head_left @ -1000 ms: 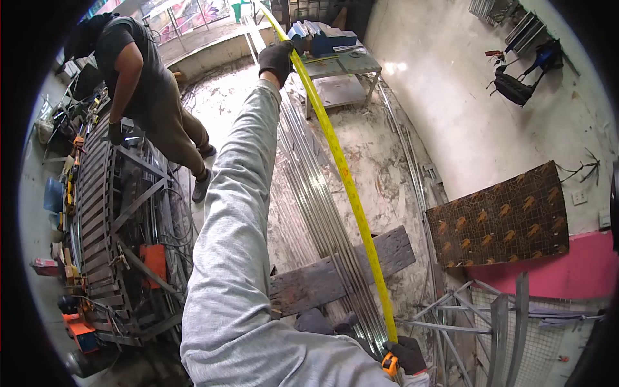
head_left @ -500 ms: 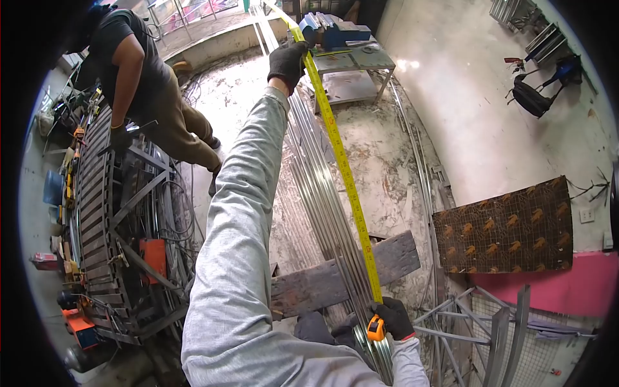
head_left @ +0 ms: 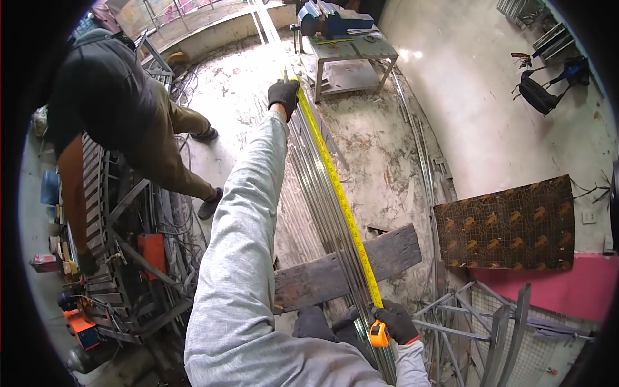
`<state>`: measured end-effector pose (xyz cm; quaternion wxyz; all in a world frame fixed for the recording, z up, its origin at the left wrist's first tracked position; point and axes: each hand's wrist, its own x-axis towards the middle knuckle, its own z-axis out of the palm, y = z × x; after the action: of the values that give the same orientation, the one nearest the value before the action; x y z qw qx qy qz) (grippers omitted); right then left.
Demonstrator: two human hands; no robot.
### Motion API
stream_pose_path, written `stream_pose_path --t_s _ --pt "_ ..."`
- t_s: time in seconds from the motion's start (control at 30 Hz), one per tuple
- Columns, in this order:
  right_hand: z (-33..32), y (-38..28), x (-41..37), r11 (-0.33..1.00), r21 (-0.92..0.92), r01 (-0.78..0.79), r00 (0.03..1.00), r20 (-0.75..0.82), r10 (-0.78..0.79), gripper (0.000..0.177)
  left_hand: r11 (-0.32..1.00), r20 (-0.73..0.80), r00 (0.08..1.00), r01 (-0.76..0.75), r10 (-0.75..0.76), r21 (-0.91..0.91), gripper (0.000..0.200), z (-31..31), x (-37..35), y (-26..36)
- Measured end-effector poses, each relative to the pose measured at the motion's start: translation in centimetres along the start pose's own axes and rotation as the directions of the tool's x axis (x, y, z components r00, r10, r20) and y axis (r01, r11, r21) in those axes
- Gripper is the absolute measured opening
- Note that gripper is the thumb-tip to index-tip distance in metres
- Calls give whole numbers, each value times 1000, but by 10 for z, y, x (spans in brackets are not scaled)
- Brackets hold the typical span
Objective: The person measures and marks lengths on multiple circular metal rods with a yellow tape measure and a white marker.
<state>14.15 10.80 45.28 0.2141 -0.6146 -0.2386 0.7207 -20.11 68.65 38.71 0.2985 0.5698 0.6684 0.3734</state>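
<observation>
Tape-measure blade being stretched over metal bars | being gripped by left hand fingers | orange case being gripped by right hand fingers

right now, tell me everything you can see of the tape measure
The tape measure has an orange-and-black case, gripped by the gloved right hand, and a yellow blade with dark markings, drawn out long and fairly straight. The blade slants away along the shiny metal tubes, passing over the weathered plank, to the gloved left hand. Its tip and whether it touches the tubes are unclear.
</observation>
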Motion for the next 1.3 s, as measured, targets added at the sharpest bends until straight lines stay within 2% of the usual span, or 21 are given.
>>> stream_pose_path --t_s 0.03,0.07,0.1,0.13,0.17,0.2,0.23,0.3,0.37,0.43,0.57,0.77,0.87,0.93,1.07,1.1,1.17,1.2,1.23,1.27,1.3 --pt "0 0 -4 1000 2 -7 1000 -1 7 22 833 109 937 346 -333 -431 26 8 -10 -7" --pt "2 -1 -11 997 55 -50 999 14 49 24 989 133 980 149 -148 0 28 14 -16 -21" --pt "4 -3 -19 989 110 -96 995 33 93 25 902 241 970 -114 11 416 31 23 -20 -44" --pt "6 -8 -26 992 60 -114 993 32 113 27 944 271 908 331 -319 0 33 23 -54 -28" --pt "6 -7 -30 989 80 -122 992 36 119 27 991 302 949 118 -92 -69 35 63 -47 -99" --pt "-3 4 -29 997 -5 -71 997 41 71 27 893 358 882 397 -308 -210 33 63 -85 -85" --pt "-8 19 -30 996 -82 -27 998 50 31 27 699 441 749 644 -494 -311 31 63 -131 -70" --pt "-3 15 -34 988 129 -87 996 -7 88 23 839 521 781 506 -346 -201 27 110 -188 -152" --pt "-18 47 -22 998 -64 17 999 -28 -19 18 514 620 633 762 -463 -394 25 97 -280 -135" --pt "-15 51 -8 1000 -14 -5 999 -46 4 13 339 631 525 851 -571 -402 24 89 -366 -139" --pt "-16 62 20 997 72 -1 1000 31 -1 11 168 593 444 871 -672 -462 27 51 -504 -156" --pt "-36 95 55 979 14 205 960 193 -204 12 434 361 556 823 -749 -368 21 -48 -617 -146" --pt "-43 96 61 975 33 222 954 202 -224 15 523 274 599 797 -753 -302 29 -89 -640 -103" --pt "-50 101 60 941 -93 327 931 203 -303 22 531 222 581 810 -783 -247 31 -96 -649 -84" --pt "-59 106 44 969 30 247 947 203 -248 29 568 219 622 779 -752 -265 35 -95 -653 -60" --pt "-62 111 46 963 29 268 942 204 -268 29 582 215 638 766 -739 -275 35 -93 -649 -51" --pt "-72 123 51 931 -154 332 932 205 -298 28 612 238 676 735 -698 -292 37 -88 -644 -32" --pt "-70 117 37 975 -88 203 966 182 -185 25 605 232 687 721 -689 -339 38 -86 -641 -24" --pt "-76 125 39 972 -86 217 964 173 -200 25 615 237 698 711 -676 -342 38 -85 -637 -22" --pt "-83 137 49 796 -433 423 906 231 -356 23 625 219 725 679 -653 -385 38 -86 -632 -23" --pt "-88 154 63 465 -698 545 823 337 -458 21 632 201 750 646 -631 -428 39 -86 -629 -22"
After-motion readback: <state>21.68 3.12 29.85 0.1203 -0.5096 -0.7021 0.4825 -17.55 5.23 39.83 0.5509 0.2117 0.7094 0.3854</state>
